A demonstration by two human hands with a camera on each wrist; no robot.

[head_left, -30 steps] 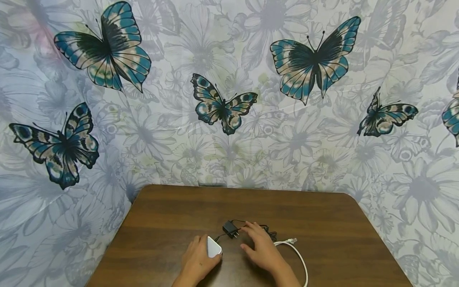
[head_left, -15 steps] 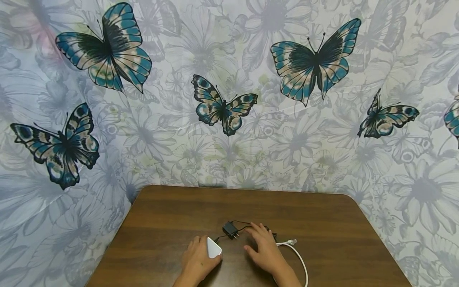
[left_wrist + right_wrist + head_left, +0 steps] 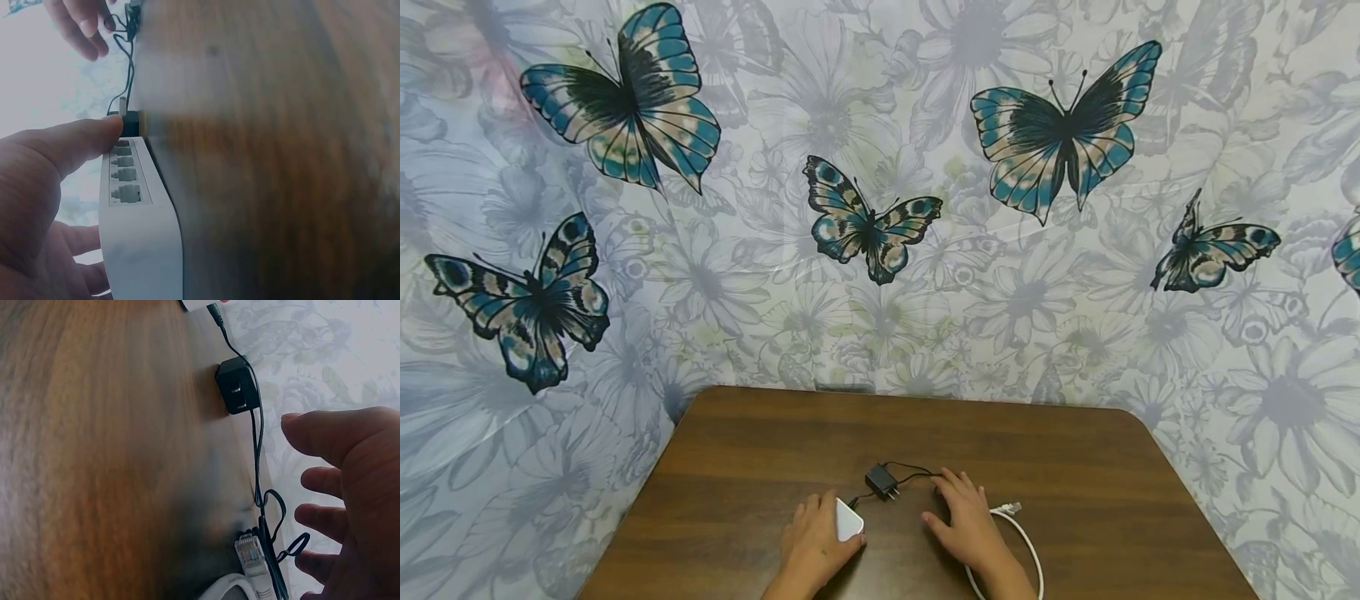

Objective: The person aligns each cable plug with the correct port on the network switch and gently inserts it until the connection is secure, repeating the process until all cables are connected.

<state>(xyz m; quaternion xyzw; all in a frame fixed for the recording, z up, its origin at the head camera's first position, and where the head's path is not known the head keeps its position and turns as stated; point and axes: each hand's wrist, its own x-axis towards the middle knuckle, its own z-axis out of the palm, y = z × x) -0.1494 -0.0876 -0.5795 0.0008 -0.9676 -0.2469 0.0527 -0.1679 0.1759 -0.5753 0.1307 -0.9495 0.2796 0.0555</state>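
Note:
My left hand [image 3: 815, 537] grips a small white network switch [image 3: 849, 520] on the table, thumb at the near side. In the left wrist view, several Ethernet ports [image 3: 127, 176] line the face of the switch, and the thumb lies at the end of that row. A black power adapter [image 3: 881, 481] with two prongs lies beyond, its thin cord plugged into the switch. Over the bundled black cord [image 3: 269, 550] my right hand [image 3: 967, 523] is spread with relaxed fingers, holding nothing. It partly hides the bundle in the head view.
A white Ethernet cable [image 3: 1032, 546] curves along the right of my right hand, its clear plug [image 3: 251, 550] beside the cord bundle. The brown wooden table [image 3: 760, 442] ends at a wall covering [image 3: 880, 333] with butterflies and flowers.
My right hand has shifted slightly to the right, away from the adapter, uncovering more of the adapter's cord. The left hand and the switch have stayed in place.

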